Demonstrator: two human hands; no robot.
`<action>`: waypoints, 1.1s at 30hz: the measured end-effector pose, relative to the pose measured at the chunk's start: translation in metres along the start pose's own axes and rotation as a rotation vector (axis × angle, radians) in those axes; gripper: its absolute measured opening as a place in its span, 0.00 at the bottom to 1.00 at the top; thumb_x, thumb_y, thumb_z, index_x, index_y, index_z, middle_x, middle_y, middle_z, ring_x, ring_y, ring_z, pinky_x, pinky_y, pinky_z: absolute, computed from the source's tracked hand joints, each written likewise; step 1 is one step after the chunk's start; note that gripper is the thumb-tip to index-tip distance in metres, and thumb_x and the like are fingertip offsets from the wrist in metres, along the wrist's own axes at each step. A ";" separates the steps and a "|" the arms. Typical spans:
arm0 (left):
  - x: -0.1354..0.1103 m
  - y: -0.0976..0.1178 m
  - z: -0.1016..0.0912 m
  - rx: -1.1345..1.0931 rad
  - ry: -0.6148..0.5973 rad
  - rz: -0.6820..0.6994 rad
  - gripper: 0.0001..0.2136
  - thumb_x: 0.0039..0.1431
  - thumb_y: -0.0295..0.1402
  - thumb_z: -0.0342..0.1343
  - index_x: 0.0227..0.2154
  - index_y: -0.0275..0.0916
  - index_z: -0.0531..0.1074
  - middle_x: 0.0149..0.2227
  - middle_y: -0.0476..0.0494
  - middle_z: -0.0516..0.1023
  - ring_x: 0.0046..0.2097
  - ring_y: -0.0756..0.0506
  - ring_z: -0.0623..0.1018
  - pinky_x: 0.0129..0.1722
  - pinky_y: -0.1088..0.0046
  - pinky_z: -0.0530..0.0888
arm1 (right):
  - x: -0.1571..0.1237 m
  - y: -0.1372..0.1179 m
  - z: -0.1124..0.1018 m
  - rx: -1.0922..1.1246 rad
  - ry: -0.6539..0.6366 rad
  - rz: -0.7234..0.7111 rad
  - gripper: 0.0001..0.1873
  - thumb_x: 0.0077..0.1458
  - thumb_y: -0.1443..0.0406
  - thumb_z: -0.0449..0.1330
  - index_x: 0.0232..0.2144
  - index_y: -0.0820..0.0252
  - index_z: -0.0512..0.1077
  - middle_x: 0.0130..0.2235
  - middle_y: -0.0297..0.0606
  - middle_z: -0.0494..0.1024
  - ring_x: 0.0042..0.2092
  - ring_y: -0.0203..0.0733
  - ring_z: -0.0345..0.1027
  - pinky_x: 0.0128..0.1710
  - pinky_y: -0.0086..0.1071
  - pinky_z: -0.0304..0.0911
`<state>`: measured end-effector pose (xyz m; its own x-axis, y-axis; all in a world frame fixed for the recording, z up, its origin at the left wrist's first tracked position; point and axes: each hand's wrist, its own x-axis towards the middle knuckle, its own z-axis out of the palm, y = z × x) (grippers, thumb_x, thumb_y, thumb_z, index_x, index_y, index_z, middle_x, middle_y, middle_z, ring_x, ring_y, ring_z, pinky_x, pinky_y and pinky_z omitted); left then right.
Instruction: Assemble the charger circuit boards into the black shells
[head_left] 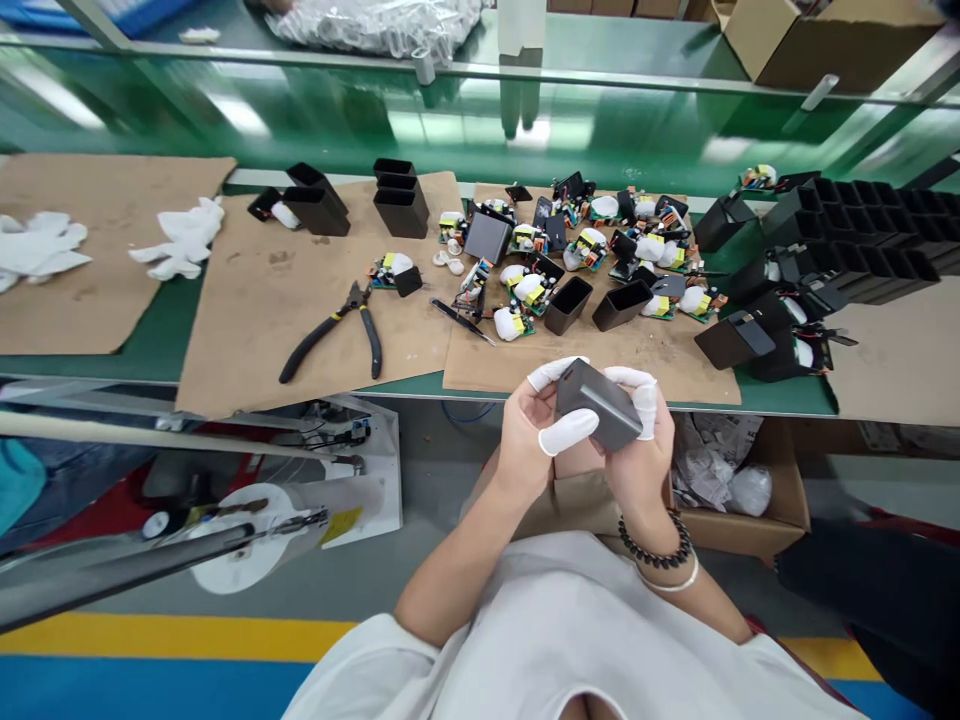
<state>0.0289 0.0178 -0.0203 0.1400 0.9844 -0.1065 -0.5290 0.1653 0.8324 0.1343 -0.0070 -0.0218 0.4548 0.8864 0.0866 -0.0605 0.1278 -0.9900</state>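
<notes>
A dark grey rectangular charger housing (598, 402) is held in front of my chest, below the table edge. My left hand (534, 430) grips its left side, with white finger cots on the thumb and forefinger. My right hand (639, 450) holds its right side from below, fingertips in white cots too, a bead bracelet on the wrist. On the brown cardboard mat (600, 360) just beyond lie several small circuit boards (525, 295) with white and yellow parts, and open black housings (568, 304).
Black pliers (339, 330) and tweezers (461, 321) lie on the cardboard at left. White gloves (184, 238) rest farther left. Stacked black housings (855, 245) fill the right side. A cardboard box (750, 500) with scraps stands under the table. A green conveyor belt (450, 110) runs behind.
</notes>
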 end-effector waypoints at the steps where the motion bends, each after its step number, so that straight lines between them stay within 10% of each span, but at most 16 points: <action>1: -0.002 -0.003 0.001 -0.059 0.016 -0.046 0.34 0.36 0.54 0.77 0.45 0.40 0.79 0.51 0.38 0.85 0.56 0.34 0.83 0.58 0.58 0.80 | 0.001 0.001 0.001 -0.045 0.020 -0.040 0.22 0.64 0.42 0.57 0.37 0.52 0.74 0.30 0.33 0.76 0.27 0.37 0.69 0.25 0.30 0.66; 7: -0.011 -0.008 -0.003 -0.241 0.114 -0.272 0.30 0.49 0.63 0.66 0.43 0.41 0.80 0.54 0.40 0.84 0.64 0.34 0.77 0.65 0.54 0.75 | 0.025 -0.010 -0.010 0.035 -0.220 0.212 0.29 0.63 0.39 0.54 0.32 0.55 0.76 0.18 0.29 0.66 0.16 0.34 0.58 0.14 0.28 0.55; 12: -0.009 -0.004 -0.008 -0.163 0.110 -0.131 0.31 0.41 0.54 0.74 0.46 0.40 0.79 0.51 0.39 0.85 0.59 0.35 0.81 0.62 0.57 0.76 | 0.032 -0.027 -0.032 -0.013 -0.563 0.333 0.25 0.59 0.46 0.65 0.51 0.53 0.76 0.40 0.37 0.86 0.36 0.42 0.81 0.34 0.35 0.78; 16: -0.009 0.003 -0.006 -0.152 0.137 -0.125 0.29 0.41 0.50 0.76 0.44 0.41 0.78 0.48 0.41 0.85 0.55 0.36 0.82 0.58 0.60 0.78 | 0.029 -0.026 -0.043 -0.184 -0.595 0.106 0.19 0.60 0.56 0.68 0.53 0.51 0.75 0.49 0.39 0.85 0.46 0.43 0.82 0.46 0.38 0.79; 20: -0.009 0.014 -0.007 -0.276 0.116 -0.408 0.22 0.51 0.53 0.69 0.38 0.40 0.78 0.41 0.44 0.85 0.45 0.42 0.84 0.52 0.63 0.80 | 0.042 -0.020 -0.055 -0.555 -0.557 -0.437 0.23 0.62 0.66 0.64 0.59 0.45 0.74 0.52 0.39 0.83 0.54 0.47 0.77 0.58 0.46 0.74; 26: -0.005 0.028 0.000 -0.420 0.136 -0.595 0.19 0.53 0.49 0.71 0.32 0.37 0.79 0.34 0.44 0.84 0.36 0.47 0.82 0.45 0.69 0.81 | 0.059 -0.046 -0.051 -0.704 -0.816 -0.561 0.61 0.51 0.55 0.74 0.76 0.50 0.44 0.74 0.50 0.59 0.72 0.60 0.59 0.66 0.53 0.68; 33: 0.019 0.041 0.013 -0.358 0.057 -0.280 0.26 0.41 0.49 0.78 0.40 0.38 0.80 0.41 0.44 0.86 0.43 0.43 0.84 0.54 0.64 0.78 | 0.106 -0.090 -0.003 -0.807 -0.929 -0.495 0.21 0.54 0.67 0.66 0.51 0.57 0.75 0.43 0.38 0.85 0.39 0.44 0.80 0.40 0.34 0.72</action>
<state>0.0208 0.0426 0.0189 0.2777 0.8988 -0.3392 -0.7347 0.4262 0.5279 0.1905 0.0744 0.0761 -0.5166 0.8373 0.1790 0.6231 0.5110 -0.5921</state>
